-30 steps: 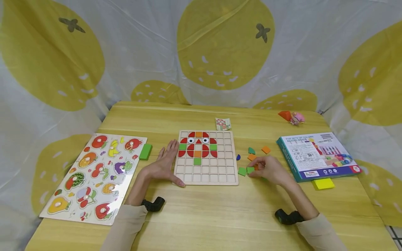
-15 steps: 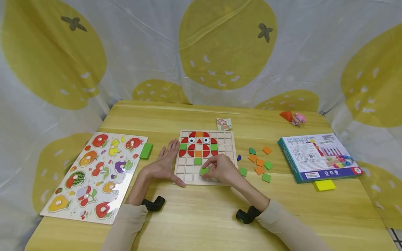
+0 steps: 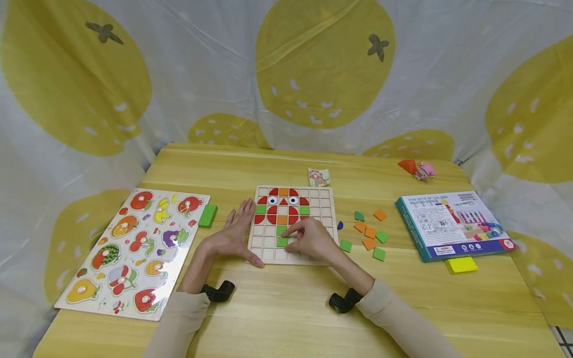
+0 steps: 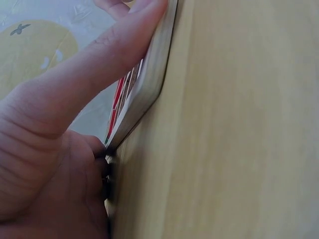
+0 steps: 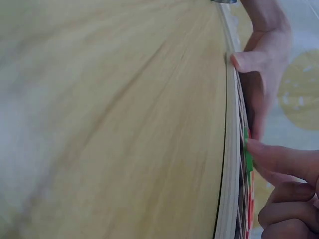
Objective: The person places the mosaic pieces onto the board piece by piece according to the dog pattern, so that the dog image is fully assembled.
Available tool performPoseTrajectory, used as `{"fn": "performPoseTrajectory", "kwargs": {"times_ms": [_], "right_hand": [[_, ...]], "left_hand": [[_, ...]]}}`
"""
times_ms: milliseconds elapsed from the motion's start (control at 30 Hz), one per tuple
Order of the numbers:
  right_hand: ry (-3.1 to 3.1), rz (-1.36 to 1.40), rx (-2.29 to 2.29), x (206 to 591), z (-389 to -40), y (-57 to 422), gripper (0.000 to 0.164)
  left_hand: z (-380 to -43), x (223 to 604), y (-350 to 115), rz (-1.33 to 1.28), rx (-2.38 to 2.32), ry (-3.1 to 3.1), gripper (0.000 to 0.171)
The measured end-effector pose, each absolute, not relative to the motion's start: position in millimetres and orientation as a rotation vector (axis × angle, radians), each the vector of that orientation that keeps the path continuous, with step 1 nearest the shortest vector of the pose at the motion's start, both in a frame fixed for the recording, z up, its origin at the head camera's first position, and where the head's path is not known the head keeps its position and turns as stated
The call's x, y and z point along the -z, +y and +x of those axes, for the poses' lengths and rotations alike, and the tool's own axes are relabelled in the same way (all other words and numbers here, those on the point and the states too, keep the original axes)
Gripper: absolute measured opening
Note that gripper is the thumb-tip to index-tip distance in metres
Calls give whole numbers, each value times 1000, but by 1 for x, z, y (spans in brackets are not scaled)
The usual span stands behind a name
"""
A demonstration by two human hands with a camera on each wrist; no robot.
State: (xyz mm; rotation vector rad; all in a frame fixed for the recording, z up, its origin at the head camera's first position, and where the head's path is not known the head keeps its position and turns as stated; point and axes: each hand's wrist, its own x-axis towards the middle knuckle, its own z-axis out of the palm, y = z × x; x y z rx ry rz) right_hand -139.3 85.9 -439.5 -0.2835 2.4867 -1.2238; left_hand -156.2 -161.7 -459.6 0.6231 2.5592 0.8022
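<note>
A wooden grid board [image 3: 320, 238] lies mid-table, with red, orange and green pieces and two eye tiles set in it like an owl. My left hand [image 3: 235, 233] steadies the board's left side, fingers straight along the edge and thumb at the near corner. In the left wrist view that thumb [image 4: 94, 69] reaches over the board's edge. My right hand [image 3: 311, 241] is over the board, thumb and forefinger pinching at a green square tile [image 3: 282, 242] in the cell below another green tile [image 3: 281, 230]. The right wrist view shows a fingertip against a green tile [image 5: 248, 155].
Right of the board lie loose orange tiles [image 3: 370, 232] and green tiles [image 3: 379, 254]. A pattern card [image 3: 319, 177] is behind it. At left are a fruit puzzle [image 3: 134, 248] and a green block [image 3: 207, 216]; at right, a boxed set [image 3: 452, 223], a yellow block [image 3: 462, 264] and a pink figurine [image 3: 424, 170].
My right hand picked up a green tile from the loose pieces and carried it left to the board, where it now lies in a cell. The left hand has stayed put.
</note>
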Motion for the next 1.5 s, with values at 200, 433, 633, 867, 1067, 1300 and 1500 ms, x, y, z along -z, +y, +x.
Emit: {"fn": "performPoseTrajectory", "kwargs": {"times_ms": [200, 433, 633, 867, 1067, 1300, 1500], "right_hand": [[2488, -330, 1223, 442, -143, 86, 21], [2417, -397, 1212, 443, -149, 93, 23], [2462, -430, 1217, 434, -145, 138, 30], [2566, -340, 1169, 431, -134, 210, 31], [2487, -285, 1126, 439, -128, 230, 37], [2507, -236, 1131, 446, -131, 227, 30], [2579, -258, 1054, 448, -131, 227, 25]], "left_hand": [[-157, 459, -160, 630, -797, 2564, 153], [-157, 458, -159, 635, -793, 2561, 153], [-157, 459, -161, 636, -794, 2564, 154], [-156, 458, -164, 621, -804, 2557, 153], [-156, 458, -166, 614, -817, 2560, 153], [-157, 458, -163, 624, -808, 2560, 153], [-157, 459, -162, 632, -799, 2557, 152]]}}
